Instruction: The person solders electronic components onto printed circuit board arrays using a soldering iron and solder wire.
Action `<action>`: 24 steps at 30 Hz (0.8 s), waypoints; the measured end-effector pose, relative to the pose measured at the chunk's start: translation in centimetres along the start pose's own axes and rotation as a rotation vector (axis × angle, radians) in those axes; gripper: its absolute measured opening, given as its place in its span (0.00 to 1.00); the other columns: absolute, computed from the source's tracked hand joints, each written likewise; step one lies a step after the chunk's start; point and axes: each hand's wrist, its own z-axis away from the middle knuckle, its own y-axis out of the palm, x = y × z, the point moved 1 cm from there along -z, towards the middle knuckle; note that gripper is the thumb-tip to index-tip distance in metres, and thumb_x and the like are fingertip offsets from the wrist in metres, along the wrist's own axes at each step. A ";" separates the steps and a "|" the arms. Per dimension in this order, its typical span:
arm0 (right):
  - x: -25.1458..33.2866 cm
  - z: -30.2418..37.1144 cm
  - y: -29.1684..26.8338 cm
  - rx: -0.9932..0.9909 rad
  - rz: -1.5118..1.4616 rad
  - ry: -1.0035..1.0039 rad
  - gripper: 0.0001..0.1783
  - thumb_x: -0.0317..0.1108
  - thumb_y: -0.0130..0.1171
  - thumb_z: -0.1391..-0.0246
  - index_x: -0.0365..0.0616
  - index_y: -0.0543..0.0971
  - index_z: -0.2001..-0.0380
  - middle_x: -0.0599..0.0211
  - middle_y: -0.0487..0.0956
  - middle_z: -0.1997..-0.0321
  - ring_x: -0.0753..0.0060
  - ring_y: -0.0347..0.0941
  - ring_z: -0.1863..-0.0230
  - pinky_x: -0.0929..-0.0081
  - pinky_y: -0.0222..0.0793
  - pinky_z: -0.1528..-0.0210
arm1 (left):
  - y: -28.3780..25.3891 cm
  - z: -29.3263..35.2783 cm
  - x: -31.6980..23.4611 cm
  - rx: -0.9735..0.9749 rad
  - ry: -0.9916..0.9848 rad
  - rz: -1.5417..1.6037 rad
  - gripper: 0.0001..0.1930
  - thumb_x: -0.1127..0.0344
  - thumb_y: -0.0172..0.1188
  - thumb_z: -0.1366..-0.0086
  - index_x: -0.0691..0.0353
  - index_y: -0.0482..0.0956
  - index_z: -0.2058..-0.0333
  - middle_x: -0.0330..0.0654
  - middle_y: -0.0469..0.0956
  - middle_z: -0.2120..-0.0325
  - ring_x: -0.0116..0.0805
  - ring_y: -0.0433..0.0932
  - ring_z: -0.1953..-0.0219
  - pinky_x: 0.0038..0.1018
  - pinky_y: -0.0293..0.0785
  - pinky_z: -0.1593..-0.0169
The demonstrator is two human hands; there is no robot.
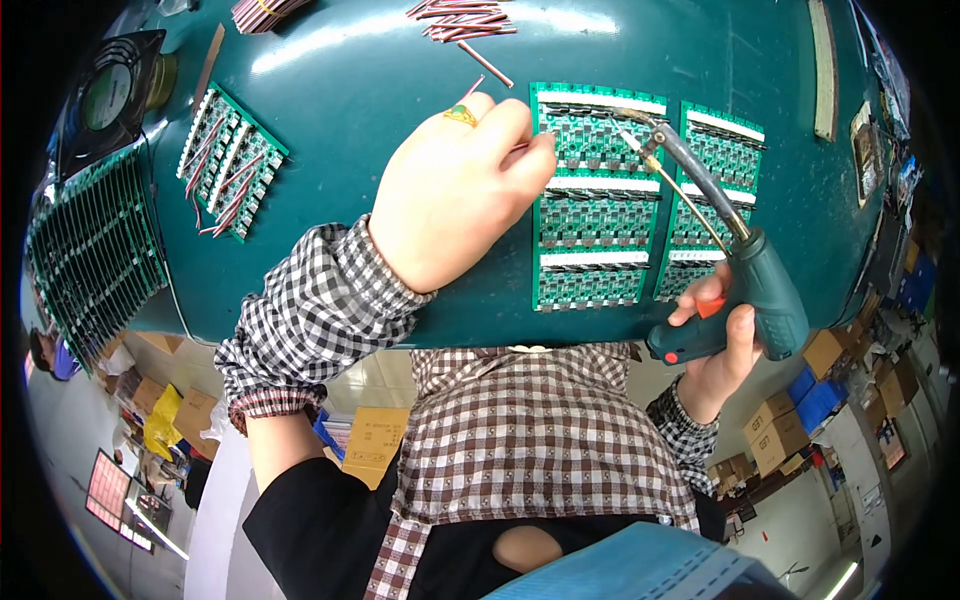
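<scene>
My right hand is wrapped round the grip of a dark green soldering gun, with fingers at its red trigger. The gun's metal tip and thin feed tube reach the upper right corner of a green circuit board panel. My left hand is closed in a pinch at that panel's upper left edge. A short red-and-white wire sticks out behind its fingers; the wire's other end is mostly hidden. A second green panel lies just to the right, partly behind the gun.
Loose wires lie at the far edge, beside a bundled stack of wires. At left are a board with wires attached, a row of upright boards and a black fan. A wooden strip lies far right.
</scene>
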 end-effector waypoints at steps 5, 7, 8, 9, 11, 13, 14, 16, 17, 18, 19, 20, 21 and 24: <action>0.2 0.0 0.3 0.010 0.016 0.013 0.28 0.42 0.57 0.49 0.27 0.68 0.53 0.56 0.75 0.69 0.66 0.75 0.73 0.74 0.75 0.72 | 0.5 -0.1 1.2 -0.094 -0.064 0.211 0.11 0.76 0.62 0.55 0.60 0.80 0.69 0.37 0.71 0.78 0.32 0.71 0.76 0.25 0.70 0.71; 0.1 0.0 0.2 0.013 0.025 0.019 0.28 0.42 0.57 0.49 0.27 0.68 0.53 0.55 0.75 0.68 0.65 0.75 0.72 0.74 0.75 0.72 | 0.4 -0.2 1.1 -0.150 -0.102 0.340 0.10 0.77 0.62 0.54 0.60 0.80 0.70 0.37 0.71 0.78 0.32 0.72 0.77 0.25 0.70 0.71; 0.1 0.0 0.2 0.015 0.032 0.025 0.28 0.41 0.57 0.49 0.27 0.68 0.53 0.55 0.75 0.68 0.64 0.75 0.72 0.74 0.75 0.72 | 0.3 -0.4 0.8 -0.070 -0.207 0.371 0.08 0.76 0.62 0.52 0.60 0.79 0.71 0.38 0.72 0.78 0.31 0.72 0.77 0.26 0.70 0.72; 0.1 0.0 -0.1 0.017 0.033 0.025 0.28 0.41 0.57 0.49 0.27 0.68 0.53 0.55 0.75 0.68 0.64 0.75 0.72 0.74 0.75 0.72 | 0.3 -0.6 0.6 0.009 -0.312 0.401 0.06 0.75 0.62 0.51 0.60 0.78 0.71 0.38 0.72 0.79 0.31 0.72 0.78 0.26 0.70 0.72; -0.2 0.0 -0.6 0.126 0.042 -0.023 0.26 0.41 0.52 0.43 0.29 0.65 0.50 0.54 0.73 0.64 0.65 0.74 0.69 0.76 0.74 0.76 | 0.8 -1.0 0.4 0.023 -0.345 0.369 0.05 0.74 0.61 0.51 0.60 0.77 0.73 0.38 0.73 0.78 0.31 0.72 0.79 0.25 0.70 0.73; -0.2 0.2 -0.7 0.112 0.036 -0.015 0.26 0.41 0.52 0.43 0.29 0.65 0.50 0.54 0.73 0.64 0.64 0.74 0.68 0.76 0.74 0.76 | 1.1 -1.1 0.3 0.041 -0.375 0.340 0.03 0.73 0.61 0.50 0.61 0.76 0.74 0.38 0.73 0.78 0.31 0.72 0.79 0.25 0.69 0.73; -0.2 0.3 -0.7 0.098 0.030 -0.007 0.27 0.41 0.52 0.43 0.29 0.65 0.49 0.54 0.73 0.64 0.64 0.74 0.68 0.76 0.74 0.75 | 1.3 -1.1 0.3 0.020 -0.382 0.359 0.03 0.72 0.60 0.50 0.61 0.75 0.75 0.38 0.73 0.78 0.30 0.71 0.80 0.24 0.69 0.73; 0.0 0.4 -0.3 0.054 0.030 0.003 0.28 0.41 0.55 0.46 0.28 0.66 0.51 0.54 0.74 0.65 0.63 0.75 0.68 0.75 0.75 0.75 | 1.4 -1.1 0.3 0.000 -0.394 0.377 0.03 0.71 0.60 0.50 0.61 0.75 0.76 0.38 0.73 0.79 0.30 0.71 0.80 0.24 0.69 0.74; 0.0 0.4 -0.2 0.010 0.030 0.012 0.30 0.41 0.58 0.49 0.26 0.67 0.52 0.54 0.75 0.67 0.62 0.76 0.69 0.74 0.77 0.74 | 1.5 -1.1 0.4 0.002 -0.434 0.419 0.03 0.71 0.60 0.50 0.62 0.74 0.76 0.38 0.72 0.79 0.29 0.70 0.80 0.23 0.68 0.74; 0.0 0.4 -0.2 0.009 0.032 0.014 0.30 0.41 0.58 0.49 0.26 0.67 0.52 0.54 0.75 0.67 0.62 0.76 0.69 0.74 0.77 0.74 | 1.6 -1.2 0.4 0.005 -0.473 0.464 0.04 0.71 0.59 0.51 0.62 0.74 0.77 0.38 0.72 0.80 0.28 0.70 0.80 0.23 0.68 0.74; 0.0 0.4 -0.2 0.022 0.030 0.016 0.29 0.41 0.58 0.49 0.26 0.67 0.52 0.54 0.75 0.67 0.62 0.76 0.69 0.74 0.77 0.74 | 1.7 -1.1 0.4 0.006 -0.474 0.466 0.04 0.71 0.59 0.51 0.62 0.74 0.77 0.38 0.72 0.80 0.28 0.70 0.80 0.23 0.68 0.74; 0.1 0.5 -0.2 0.035 0.028 0.018 0.29 0.41 0.58 0.49 0.26 0.67 0.52 0.54 0.75 0.67 0.62 0.76 0.68 0.74 0.77 0.74 | 1.7 -1.1 0.3 -0.010 -0.468 0.455 0.04 0.71 0.59 0.51 0.62 0.74 0.77 0.37 0.71 0.80 0.27 0.70 0.79 0.22 0.68 0.74; 0.0 0.5 -0.2 0.035 0.029 0.019 0.29 0.41 0.58 0.49 0.26 0.67 0.52 0.54 0.75 0.67 0.62 0.76 0.68 0.74 0.77 0.74 | 1.7 -1.0 0.3 -0.026 -0.462 0.443 0.04 0.72 0.60 0.52 0.62 0.74 0.77 0.37 0.71 0.80 0.27 0.70 0.79 0.22 0.68 0.74; -0.1 0.6 -0.3 0.038 0.048 0.020 0.29 0.42 0.58 0.49 0.26 0.67 0.53 0.54 0.75 0.68 0.63 0.76 0.69 0.73 0.76 0.74 | 2.0 -0.9 0.3 -0.090 -0.458 0.455 0.04 0.72 0.60 0.52 0.62 0.73 0.77 0.37 0.71 0.81 0.27 0.70 0.80 0.21 0.68 0.75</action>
